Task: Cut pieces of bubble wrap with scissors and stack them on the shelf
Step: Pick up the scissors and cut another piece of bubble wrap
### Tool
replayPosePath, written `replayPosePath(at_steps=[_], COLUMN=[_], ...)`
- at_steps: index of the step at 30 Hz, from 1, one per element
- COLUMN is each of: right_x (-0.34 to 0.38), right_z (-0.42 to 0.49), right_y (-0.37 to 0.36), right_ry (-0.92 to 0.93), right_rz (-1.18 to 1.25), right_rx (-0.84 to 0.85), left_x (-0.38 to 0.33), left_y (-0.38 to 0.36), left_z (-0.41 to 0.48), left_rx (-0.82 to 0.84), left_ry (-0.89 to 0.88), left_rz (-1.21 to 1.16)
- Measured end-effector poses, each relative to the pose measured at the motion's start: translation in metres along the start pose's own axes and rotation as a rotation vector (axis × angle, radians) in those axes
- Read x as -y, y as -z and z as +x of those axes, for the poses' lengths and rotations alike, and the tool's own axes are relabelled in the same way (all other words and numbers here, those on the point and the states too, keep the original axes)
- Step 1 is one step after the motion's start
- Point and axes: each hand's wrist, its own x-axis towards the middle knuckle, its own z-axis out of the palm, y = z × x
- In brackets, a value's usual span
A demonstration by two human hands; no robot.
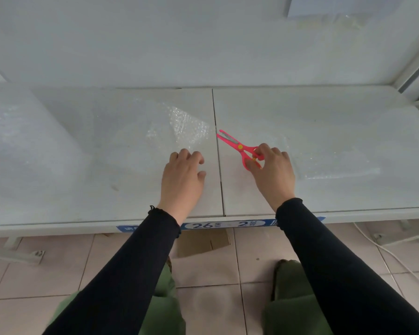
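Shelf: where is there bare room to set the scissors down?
The back of the shelf on the right is bare, behind the cut bubble wrap pieces and the scissors in the right hand. The left side is crowded: a bubble wrap sheet under the left hand.

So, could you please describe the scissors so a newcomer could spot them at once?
Find the seam down the middle of the white shelf. Just right of it, the right hand grips the scissors by their handles, blades slightly open. They are bright pink with a yellow pivot, unlike the clear bubble wrap beside them.
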Motion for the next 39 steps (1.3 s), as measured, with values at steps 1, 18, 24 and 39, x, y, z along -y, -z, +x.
replayPosePath(at_steps=[1, 18, 24, 39], right_x=[0.000, 0.007, 0.027, 0.038], right_z=[-0.001, 0.006, 0.020, 0.006], right_y=[0.001, -0.008, 0.029, 0.048], right_ry=[-0.009, 0.027, 0.138, -0.170], right_rz=[-0.015, 0.124, 0.246, 0.882], right_rx=[0.007, -0.003, -0.075, 0.231], left_x=[0.000, -0.037, -0.043, -0.046], left_y=[-0.001, -0.003, -0.001, 0.012], left_z=[-0.001, -0.006, 0.024, 0.070], left_rx=[0.016, 0.381, 0.521, 0.206], left_ry=[-0.018, 0.510, 0.936, 0.650], left_rz=[-0.024, -1.046, -2.147, -2.296])
